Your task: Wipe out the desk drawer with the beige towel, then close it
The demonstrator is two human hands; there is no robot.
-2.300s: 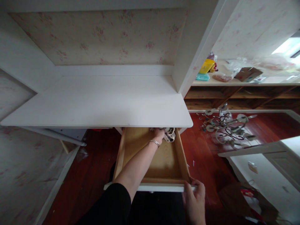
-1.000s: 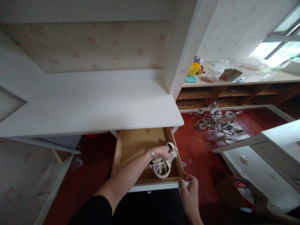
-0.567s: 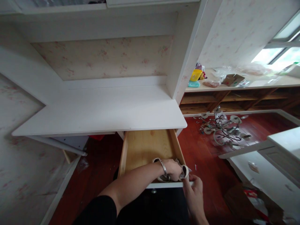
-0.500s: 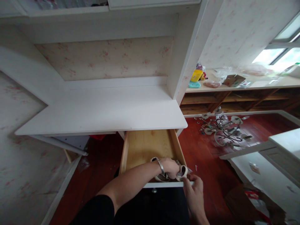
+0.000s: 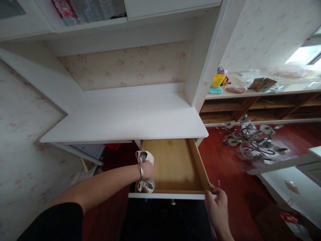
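A wooden drawer (image 5: 175, 164) with a white front stands pulled out under the white desk (image 5: 130, 117). My left hand (image 5: 147, 170), with a silver bangle at the wrist, is closed on a pale crumpled cloth item (image 5: 146, 156) at the drawer's left side. Parts of the cloth stick out above and below the hand. At the drawer's front right corner, my right hand (image 5: 217, 201) grips the drawer, thumb on the front panel.
To the right, a dismantled chandelier (image 5: 255, 137) lies on the red floor. Behind it, a low wooden shelf (image 5: 223, 106) carries a yellow container (image 5: 217, 80), a cardboard box (image 5: 262, 84) and plastic bags. White furniture (image 5: 288, 184) stands at the lower right.
My left hand has moved from the drawer's front right part to its left side, along with the pale cloth. My right hand stays at the drawer corner. The view has shifted slightly left.
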